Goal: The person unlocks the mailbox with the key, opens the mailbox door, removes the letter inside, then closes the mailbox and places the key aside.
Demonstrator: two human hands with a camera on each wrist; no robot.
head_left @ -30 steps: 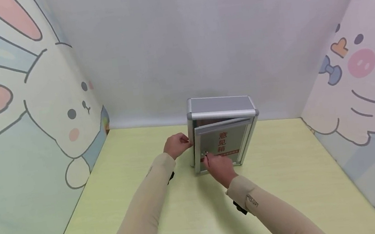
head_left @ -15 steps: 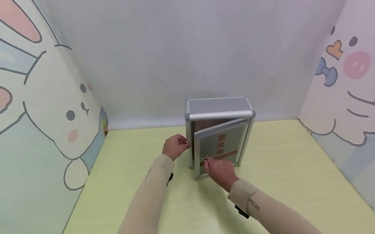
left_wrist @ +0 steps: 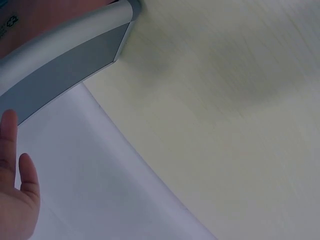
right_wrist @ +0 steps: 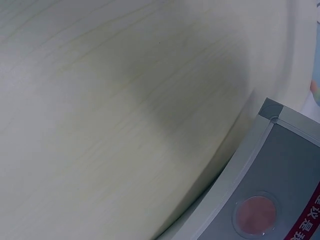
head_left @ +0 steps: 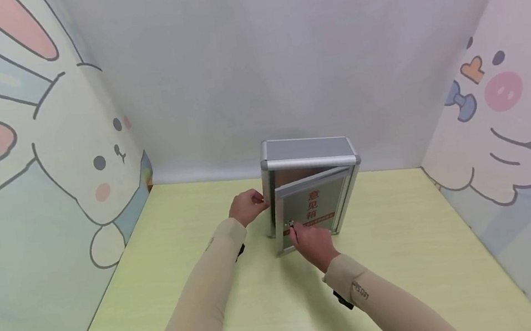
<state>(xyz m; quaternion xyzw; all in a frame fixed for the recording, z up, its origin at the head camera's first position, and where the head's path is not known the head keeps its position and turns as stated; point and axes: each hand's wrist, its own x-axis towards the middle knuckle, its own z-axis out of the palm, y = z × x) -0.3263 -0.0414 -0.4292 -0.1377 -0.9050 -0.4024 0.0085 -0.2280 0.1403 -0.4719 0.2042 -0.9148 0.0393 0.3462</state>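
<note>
Right hand (head_left: 314,243) pinches lock (head_left: 289,223) | left hand (head_left: 248,207) at box (head_left: 308,147), grip unclear | risk: box could tip if door (head_left: 297,201) pulled hard

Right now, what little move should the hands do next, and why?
Perhaps the right hand should gently pull the door a little wider: that hand is at the lock, the door stands only partly open, and the left hand is by the box's side.

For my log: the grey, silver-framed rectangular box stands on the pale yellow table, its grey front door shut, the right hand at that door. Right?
Not shut: the head view shows the front door ajar, its left edge standing out from the box.
</note>
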